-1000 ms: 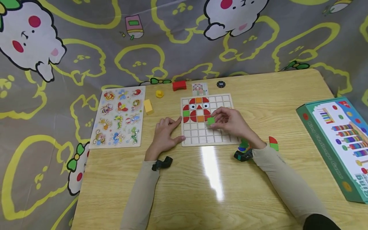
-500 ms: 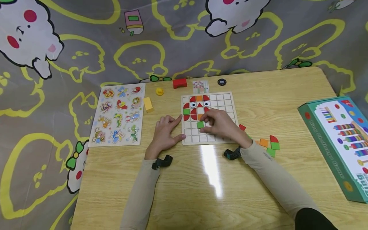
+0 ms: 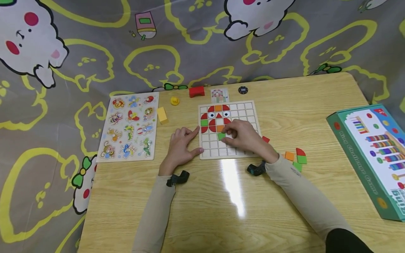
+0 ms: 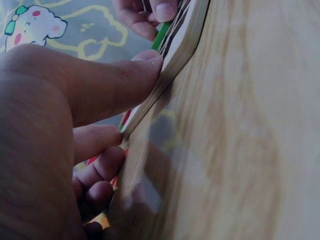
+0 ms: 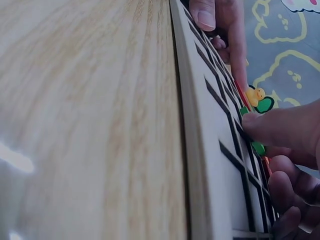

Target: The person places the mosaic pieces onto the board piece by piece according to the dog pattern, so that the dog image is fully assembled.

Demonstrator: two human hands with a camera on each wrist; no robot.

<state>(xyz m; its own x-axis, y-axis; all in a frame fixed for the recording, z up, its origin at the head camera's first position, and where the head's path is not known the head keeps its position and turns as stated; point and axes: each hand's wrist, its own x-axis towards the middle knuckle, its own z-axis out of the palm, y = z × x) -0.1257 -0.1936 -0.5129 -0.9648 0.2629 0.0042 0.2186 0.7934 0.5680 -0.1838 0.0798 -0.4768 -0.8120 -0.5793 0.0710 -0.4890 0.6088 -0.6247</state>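
Observation:
A wooden grid board (image 3: 215,153) lies on the table, with red, orange, green and eye tiles set in its upper left part. My right hand (image 3: 243,137) pinches a green square tile (image 3: 221,136) at the cell just below the lower orange tile (image 3: 220,128). In the right wrist view the thumb (image 5: 280,125) touches green at the board's surface; the fingertips partly cover the tile. My left hand (image 3: 181,149) rests at the board's left edge, thumb and index finger spread apart and touching it. The left wrist view shows that thumb (image 4: 115,85) along the edge.
Loose orange (image 3: 289,156), green and red tiles lie right of the board, partly behind the right forearm. A pattern card (image 3: 219,95), black chip (image 3: 243,90), red block (image 3: 197,92), toy duck (image 3: 174,101) and yellow block (image 3: 162,115) stand around. An insect puzzle (image 3: 126,156) lies left, a game box (image 3: 357,168) right.
My right hand has moved left over the board with the green tile, down to the cell under the orange tile. More loose tiles now show at the right. The left hand stays put.

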